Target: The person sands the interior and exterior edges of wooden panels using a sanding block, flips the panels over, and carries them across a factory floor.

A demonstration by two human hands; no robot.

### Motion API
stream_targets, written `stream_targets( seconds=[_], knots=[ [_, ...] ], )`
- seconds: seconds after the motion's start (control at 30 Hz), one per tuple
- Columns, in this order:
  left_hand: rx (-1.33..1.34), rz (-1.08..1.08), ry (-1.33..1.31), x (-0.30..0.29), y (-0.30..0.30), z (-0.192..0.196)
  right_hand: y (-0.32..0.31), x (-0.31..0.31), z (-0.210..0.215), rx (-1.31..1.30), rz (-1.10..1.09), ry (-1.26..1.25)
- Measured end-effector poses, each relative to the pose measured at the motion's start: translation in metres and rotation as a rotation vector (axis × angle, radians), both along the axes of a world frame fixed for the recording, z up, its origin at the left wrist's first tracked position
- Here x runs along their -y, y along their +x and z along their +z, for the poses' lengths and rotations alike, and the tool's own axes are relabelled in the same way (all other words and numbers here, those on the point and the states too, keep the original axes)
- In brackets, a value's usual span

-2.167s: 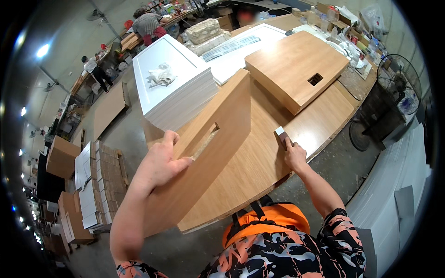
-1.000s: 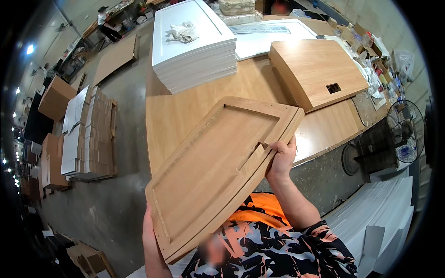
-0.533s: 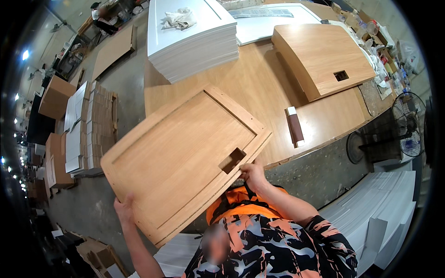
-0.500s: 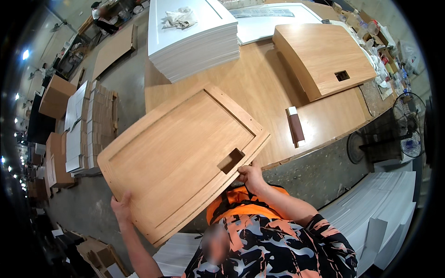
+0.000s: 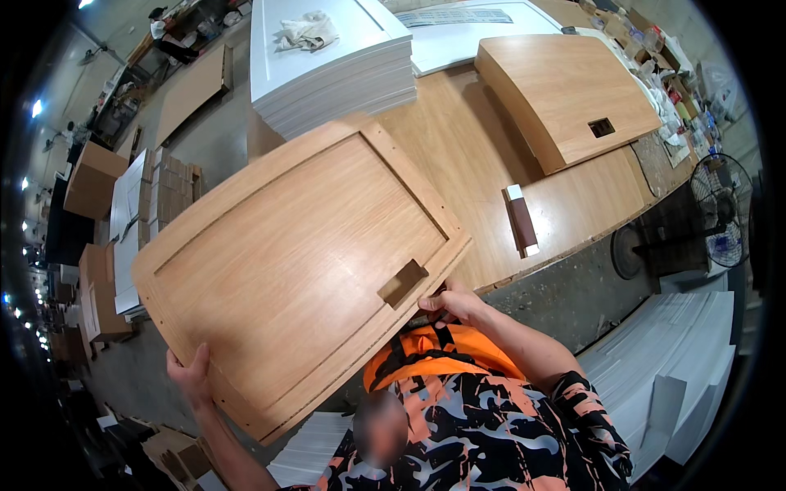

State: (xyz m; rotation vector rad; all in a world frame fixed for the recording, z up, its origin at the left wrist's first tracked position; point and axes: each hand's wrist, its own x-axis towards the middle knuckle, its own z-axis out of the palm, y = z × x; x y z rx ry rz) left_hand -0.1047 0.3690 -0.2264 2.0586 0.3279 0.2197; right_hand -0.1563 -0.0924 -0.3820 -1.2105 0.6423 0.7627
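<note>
I hold a large light-wood panel [image 5: 295,262] with a raised frame border and a small rectangular cut-out, lifted off the table and tilted toward me. My left hand [image 5: 192,375] grips its lower left edge. My right hand [image 5: 452,304] grips the lower right edge just below the cut-out. A small brown sanding block [image 5: 521,222] with white ends lies on the wooden table [image 5: 467,155] to the right of the panel.
A stack of white panels [image 5: 332,61] stands at the back of the table, a stack of wood panels [image 5: 565,94] at the right. A floor fan [image 5: 725,213] stands far right. Cardboard boxes [image 5: 94,176] and board stacks sit on the floor at left. People work far back.
The panel was flipped and lifted off the table, then turned face up toward me. My right hand let go of the block, now lying on the table, and took the panel's edge.
</note>
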Motion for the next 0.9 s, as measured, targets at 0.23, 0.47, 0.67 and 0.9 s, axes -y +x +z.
stream_targets(
  seconds=[0.23, 0.47, 0.67, 0.9],
  knots=[
    [0.233, -0.071, 0.087, 0.019, -0.009, 0.017, -0.002, 0.006, -0.011, 0.072, 0.046, -0.095],
    [0.521, -0.155, 0.155, 0.014, -0.005, 0.018, 0.041, 0.105, 0.025, 0.938, -0.707, -0.919],
    [0.691, -0.007, 0.220, -0.007, 0.006, -0.013, 0.104, 0.146, 0.058, 0.904, -0.759, 0.210],
    [0.554, 0.143, 0.371, -0.026, 0.012, -0.104, 0.120, 0.132, 0.041, 0.945, -0.831, 0.022]
  ],
)
